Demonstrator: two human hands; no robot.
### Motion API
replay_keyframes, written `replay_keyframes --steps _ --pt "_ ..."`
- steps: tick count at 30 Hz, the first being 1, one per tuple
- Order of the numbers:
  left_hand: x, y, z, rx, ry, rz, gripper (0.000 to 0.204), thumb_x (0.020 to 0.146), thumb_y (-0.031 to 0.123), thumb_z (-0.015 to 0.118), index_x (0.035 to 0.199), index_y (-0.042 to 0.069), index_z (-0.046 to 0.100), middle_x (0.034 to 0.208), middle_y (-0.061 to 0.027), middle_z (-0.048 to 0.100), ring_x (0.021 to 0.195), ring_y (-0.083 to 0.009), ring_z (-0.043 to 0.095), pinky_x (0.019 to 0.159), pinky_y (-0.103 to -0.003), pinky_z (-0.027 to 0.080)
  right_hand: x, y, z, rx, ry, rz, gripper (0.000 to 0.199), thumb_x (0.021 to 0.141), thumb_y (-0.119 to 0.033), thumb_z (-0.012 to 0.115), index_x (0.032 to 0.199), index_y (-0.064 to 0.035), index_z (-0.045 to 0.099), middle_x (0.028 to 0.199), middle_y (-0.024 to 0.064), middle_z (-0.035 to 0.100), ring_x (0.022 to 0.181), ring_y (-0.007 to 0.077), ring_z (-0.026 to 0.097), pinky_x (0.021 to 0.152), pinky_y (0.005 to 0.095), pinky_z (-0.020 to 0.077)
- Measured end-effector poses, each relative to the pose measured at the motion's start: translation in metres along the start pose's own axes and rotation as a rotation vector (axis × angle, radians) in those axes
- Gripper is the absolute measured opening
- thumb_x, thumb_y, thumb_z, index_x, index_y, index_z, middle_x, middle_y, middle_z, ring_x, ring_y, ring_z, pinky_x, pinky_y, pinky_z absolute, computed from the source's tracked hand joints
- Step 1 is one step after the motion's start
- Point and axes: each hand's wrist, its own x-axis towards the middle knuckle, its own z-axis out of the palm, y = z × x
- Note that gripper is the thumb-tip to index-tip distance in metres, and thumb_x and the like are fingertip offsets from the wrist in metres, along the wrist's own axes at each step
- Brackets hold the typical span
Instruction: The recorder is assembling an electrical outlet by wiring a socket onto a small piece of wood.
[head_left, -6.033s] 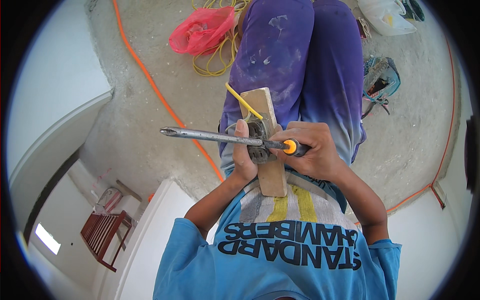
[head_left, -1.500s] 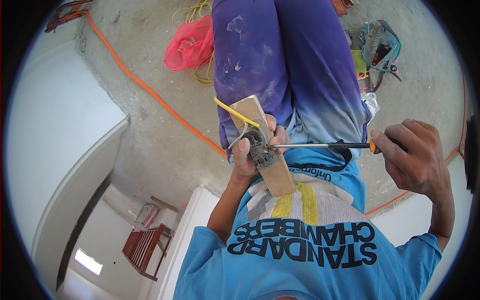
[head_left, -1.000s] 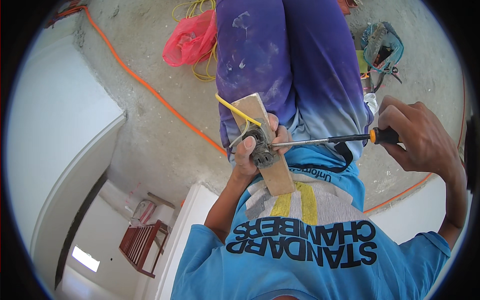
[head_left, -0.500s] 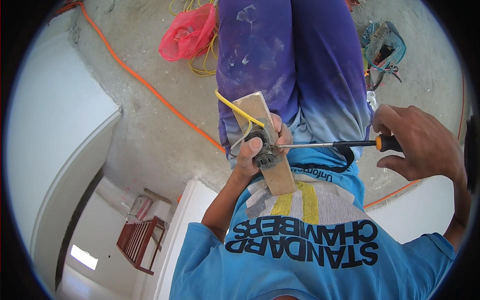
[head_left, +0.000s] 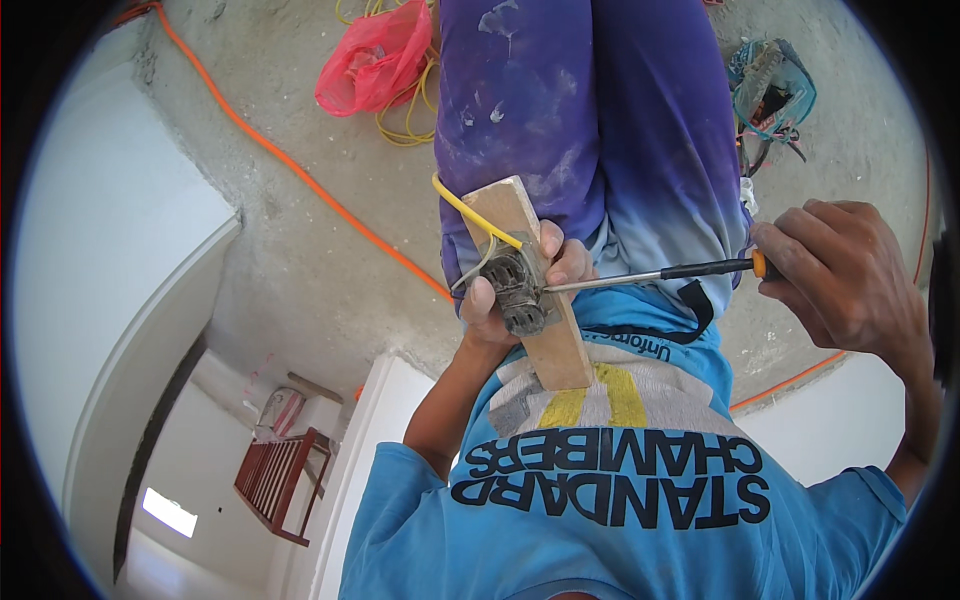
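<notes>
My left hand (head_left: pixel 487 308) grips a wooden board (head_left: pixel 557 353) over my lap, thumb on one side and fingers round the other. Mounted on the board is a dark electrical outlet (head_left: pixel 515 295) with slots in its face. A yellow cable (head_left: pixel 470 210) runs into its upper end, and a thin pale wire loops beside it. My right hand (head_left: pixel 835 275) is closed round the handle of a screwdriver (head_left: pixel 690 271), whose orange collar shows by the fingers. Its long shaft reaches left, and the tip touches the outlet's right side.
An orange cord (head_left: pixel 290 170) crosses the concrete floor on the left. A pink plastic bag (head_left: pixel 375 60) lies beyond my knees, by a coiled yellow cable (head_left: pixel 408 128). A clear bluish bag of tools (head_left: pixel 775 90) sits at the far right. A brown slatted wooden piece (head_left: pixel 280 480) stands lower left.
My right hand has closed its fingers more fully round the screwdriver handle, and the handle end has risen slightly. My left thumb has slid down, showing more of the outlet.
</notes>
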Motion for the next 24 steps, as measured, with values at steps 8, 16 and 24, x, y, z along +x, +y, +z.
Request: replay_keyframes --steps 8,16,24 --pt "-0.003 -0.005 0.003 -0.002 0.078 0.083 0.086 0.084 0.086 0.054 0.121 0.009 0.051 0.097 -0.0036 0.054 0.091 -0.0156 0.053 0.094 -0.035 0.045 0.002 0.002 -0.013 0.103 -0.018 -0.001 0.033 0.079 -0.011 0.084 0.100 -0.0066 0.058 0.092 0.0156 0.066 0.074 0.0257 0.069 0.072 0.0436 0.0514" --pt "-0.009 -0.002 0.038 0.604 0.571 0.112 0.111 0.079 0.099 0.030 0.127 0.002 0.054 0.097 -0.0085 0.065 0.086 -0.0225 0.072 0.080 -0.040 0.063 0.003 0.026 -0.012 0.169 0.024 0.074 0.033 0.077 -0.013 0.086 0.101 -0.0080 0.065 0.093 0.0119 0.072 0.087 0.0267 0.071 0.084 0.0456 0.0466" --pt "-0.008 -0.009 0.028 0.954 0.513 -0.003 0.098 0.093 0.084 0.038 0.136 -0.003 0.053 0.125 -0.0133 0.064 0.106 -0.0234 0.071 0.095 -0.039 0.058 0.011 0.062 -0.033 0.055 0.097 0.199 0.032 0.064 -0.013 0.096 0.092 -0.0103 0.081 0.097 0.0077 0.075 0.087 0.0255 0.069 0.081 0.0395 0.0560"
